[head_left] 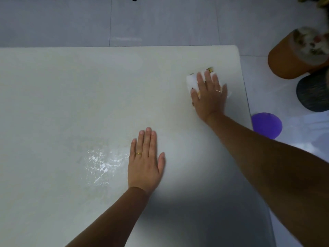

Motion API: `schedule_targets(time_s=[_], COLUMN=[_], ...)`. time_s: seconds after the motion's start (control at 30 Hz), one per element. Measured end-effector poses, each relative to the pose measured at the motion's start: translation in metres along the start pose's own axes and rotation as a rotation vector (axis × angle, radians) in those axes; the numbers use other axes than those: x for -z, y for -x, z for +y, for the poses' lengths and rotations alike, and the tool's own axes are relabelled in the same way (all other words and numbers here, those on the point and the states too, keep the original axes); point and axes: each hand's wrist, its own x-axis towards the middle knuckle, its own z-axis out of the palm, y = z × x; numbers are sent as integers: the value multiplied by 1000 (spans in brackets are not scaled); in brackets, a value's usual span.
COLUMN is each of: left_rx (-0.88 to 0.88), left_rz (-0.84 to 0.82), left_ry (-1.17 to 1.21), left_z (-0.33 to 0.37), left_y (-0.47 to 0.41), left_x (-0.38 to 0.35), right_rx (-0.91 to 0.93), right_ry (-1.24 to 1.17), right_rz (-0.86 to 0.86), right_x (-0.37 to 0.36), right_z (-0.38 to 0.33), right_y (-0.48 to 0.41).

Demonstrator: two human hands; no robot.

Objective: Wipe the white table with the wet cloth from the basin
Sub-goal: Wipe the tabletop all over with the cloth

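Two hands, both flat on the white table (71, 86).

1. Right hand (209, 97): at 2 o'clock, near the far right corner. My fingers are spread and straight, the palm pressing the cloth down, not pinching it.
2. Cloth (192, 82): white, folded, with a yellow-patterned bit showing at its far edge. It lies under my right hand, on the table top and just inside the right edge.
3. Left hand (145, 161): near the middle, towards 6 o'clock. It is flat and spread, holds nothing and props me up.
4. Wet patch (99, 164): shiny, at 9 o'clock of my left hand.
5. Purple round thing (267, 124): on the floor at 3 o'clock, past the table edge. I cannot tell whether it is the basin.

Step in hand: wiping, at the far right corner. Next move, as I judge it: draw the cloth along the table under even pressure, overlapping each pass, and keep it clear of the edge.
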Motion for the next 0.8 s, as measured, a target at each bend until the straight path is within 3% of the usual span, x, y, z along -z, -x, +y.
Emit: schedule_targets(time_s=[0.07, 0.13, 0.2, 0.3, 0.37, 0.5, 0.63, 0.7, 0.8], left_rx=[23, 50, 50, 37, -1, -16, 4, 8, 2], left_rz=[9, 26, 50, 66, 27, -29, -23, -34, -34], left_ry=[-1, 14, 38, 84, 84, 13, -3, -18, -14], left_z=[4, 15, 29, 53, 65, 68, 70, 71, 70], left_y=[-3, -12, -30, -66, -81, -85, -85, -86, -86], left_x=[4, 11, 18, 21, 13, -10, -14, -14, -12], right_rx=[-283, -314, -47, 382, 502, 166, -190, -71, 306], right_ry=[-99, -148, -99, -46, 23, 9, -91, -87, -24], right_rz=[22, 2, -39, -76, -47, 6, 15, -15, -62], right_x=[-5, -10, -14, -3, 0, 8, 3, 0, 9], right_z=[-36, -75, -94, -67, -36, 5, -44, -69, -56], right_y=[-1, 5, 14, 1, -21, -67, -74, -72, -75])
